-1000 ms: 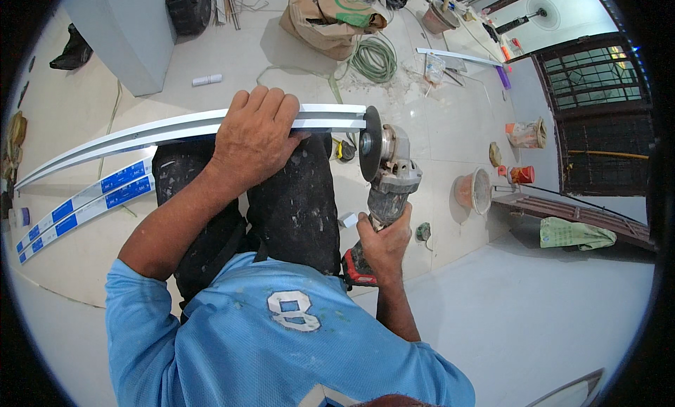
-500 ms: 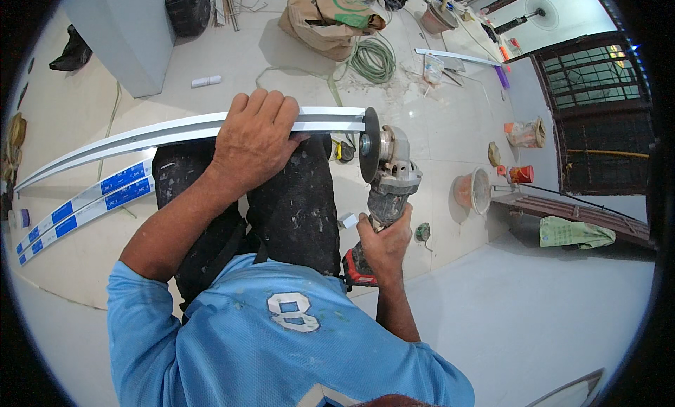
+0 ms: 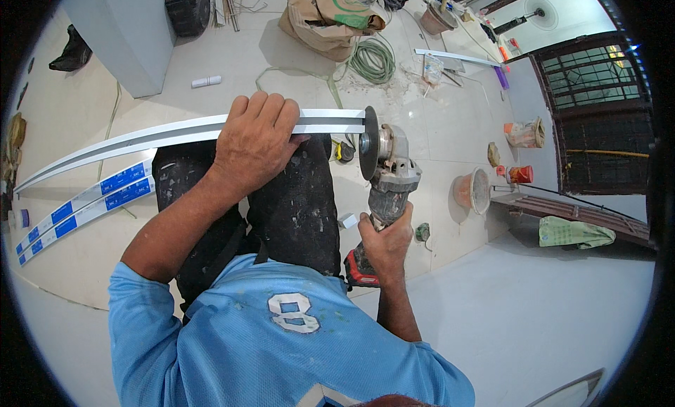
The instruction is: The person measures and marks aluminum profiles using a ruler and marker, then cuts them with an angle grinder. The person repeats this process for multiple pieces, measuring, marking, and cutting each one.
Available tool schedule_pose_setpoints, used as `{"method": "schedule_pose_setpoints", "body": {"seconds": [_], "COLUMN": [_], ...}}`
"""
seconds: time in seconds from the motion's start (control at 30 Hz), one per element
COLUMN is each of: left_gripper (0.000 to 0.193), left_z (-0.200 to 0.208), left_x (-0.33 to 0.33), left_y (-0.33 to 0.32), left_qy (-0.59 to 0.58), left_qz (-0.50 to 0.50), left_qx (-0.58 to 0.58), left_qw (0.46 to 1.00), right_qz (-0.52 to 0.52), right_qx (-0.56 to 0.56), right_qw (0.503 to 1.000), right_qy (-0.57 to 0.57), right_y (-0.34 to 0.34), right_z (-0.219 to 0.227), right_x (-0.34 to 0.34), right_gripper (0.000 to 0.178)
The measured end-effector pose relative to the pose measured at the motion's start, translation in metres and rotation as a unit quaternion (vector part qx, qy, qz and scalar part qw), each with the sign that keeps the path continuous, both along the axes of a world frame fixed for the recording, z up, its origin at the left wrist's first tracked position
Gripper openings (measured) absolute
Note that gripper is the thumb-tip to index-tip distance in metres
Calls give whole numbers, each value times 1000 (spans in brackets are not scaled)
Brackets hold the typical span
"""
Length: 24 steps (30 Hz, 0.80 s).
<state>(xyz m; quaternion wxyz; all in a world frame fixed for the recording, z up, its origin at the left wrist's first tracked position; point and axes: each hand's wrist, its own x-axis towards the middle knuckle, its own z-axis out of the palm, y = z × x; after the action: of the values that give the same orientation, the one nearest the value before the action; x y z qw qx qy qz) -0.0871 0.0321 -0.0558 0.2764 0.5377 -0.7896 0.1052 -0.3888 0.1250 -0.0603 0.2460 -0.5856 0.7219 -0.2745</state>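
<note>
Channel [image 3: 176, 130], white, is held over black-clad knees [image 3: 306, 161] by L hand [image 3: 254, 145], fingers wrapped round it; grinder [image 3: 388, 201] is gripped by R hand [image 3: 388, 244], fingers clamped on its body, w/ disc [image 3: 369, 164] set at channel's R end, contact can't be told. Two blue-labelled strips [image 3: 125, 179] are seen L of knees.

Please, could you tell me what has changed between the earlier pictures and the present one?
Only a small shift is visible: the left hand and the white rail it grips have moved slightly down the picture, toward the person's body. Nothing was taken hold of or let go. The right hand still holds the angle grinder, its disc at the rail's right end.
</note>
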Motion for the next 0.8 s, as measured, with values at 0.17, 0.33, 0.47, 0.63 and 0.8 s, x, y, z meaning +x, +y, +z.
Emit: {"method": "schedule_pose_setpoints", "body": {"seconds": [0.17, 0.33, 0.47, 0.63, 0.8], "left_gripper": [51, 51, 48, 50, 62], "left_z": [-2, -2, -1, 24, 28], "left_x": [0, -1, -2, 8, 12], "left_y": [0, 1, 1, 5, -8], "left_qy": [-10, 2, 5, -24, -37], "left_qz": [6, 5, 8, -21, -31], "left_qx": [-10, -23, -20, 53, 166], "left_qw": [1000, 1000, 1000, 998, 985], "right_qz": [8, -8, -11, -20, -27], "right_qx": [7, 19, 37, 26, 28], "right_qw": [1000, 1000, 999, 999, 999], "right_qy": [14, 6, 14, -1, -26], "right_y": [0, 3, 8, 19, 15], "right_z": [0, 3, 1, -11, 1], "right_x": [-2, -1, -1, -10, -10], "right_gripper": [70, 66, 61, 58, 63]}}
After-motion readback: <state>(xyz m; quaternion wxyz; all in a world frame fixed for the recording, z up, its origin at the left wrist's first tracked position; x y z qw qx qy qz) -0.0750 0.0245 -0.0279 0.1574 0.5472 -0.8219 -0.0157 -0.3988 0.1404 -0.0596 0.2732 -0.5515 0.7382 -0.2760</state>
